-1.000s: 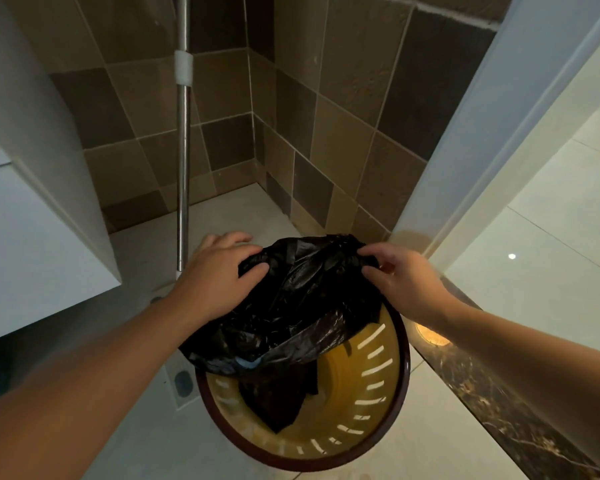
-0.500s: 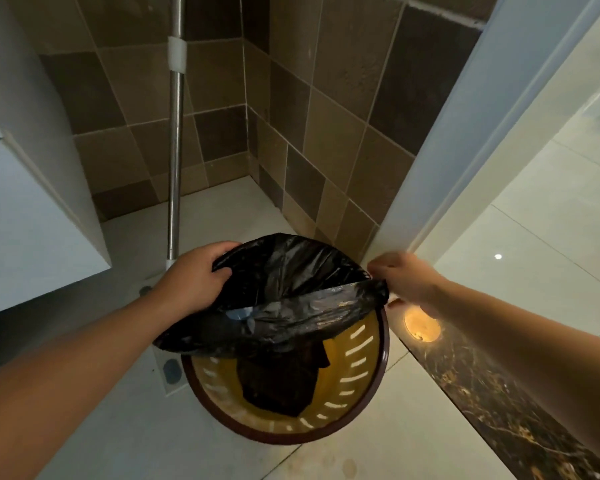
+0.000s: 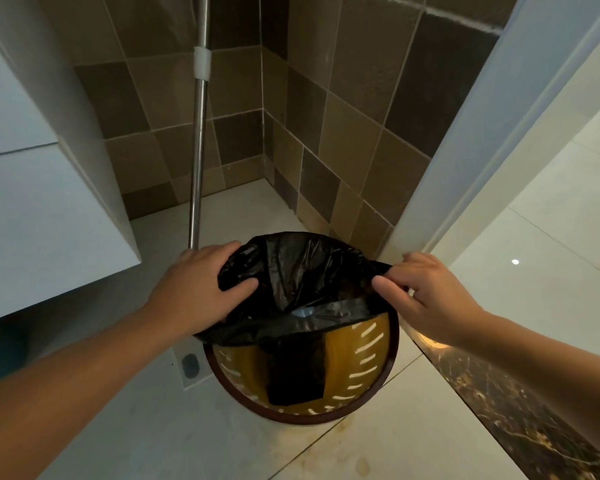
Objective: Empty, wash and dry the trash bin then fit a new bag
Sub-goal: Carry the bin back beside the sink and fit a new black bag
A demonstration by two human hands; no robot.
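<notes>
Trash bin (image 3: 368, 407): round, slotted yellow interior, dark rim, standing on the tiled floor (image 3: 378, 455). Black bag (image 3: 302, 271): hangs inside, mouth stretched over the far rim. Left hand (image 3: 201, 289) and right hand (image 3: 426, 292): both pinch the bag's edge. Metal pole (image 3: 198, 161): upright behind.

Both of my bare forearms reach in from the near edge, the left from the near-left corner and the right from the right side, converging toward the middle. My left hand (image 3: 201, 289) lies palm down, fingers curled over the far-left edge of the crinkled black plastic bag (image 3: 302, 271), thumb pressed on top of the film. My right hand (image 3: 426, 296) sits at the bag's right edge, back of the hand up, thumb and fingers pinching a stretched corner of the plastic. The two hands are well apart, level with each other, wrists straight.
</notes>
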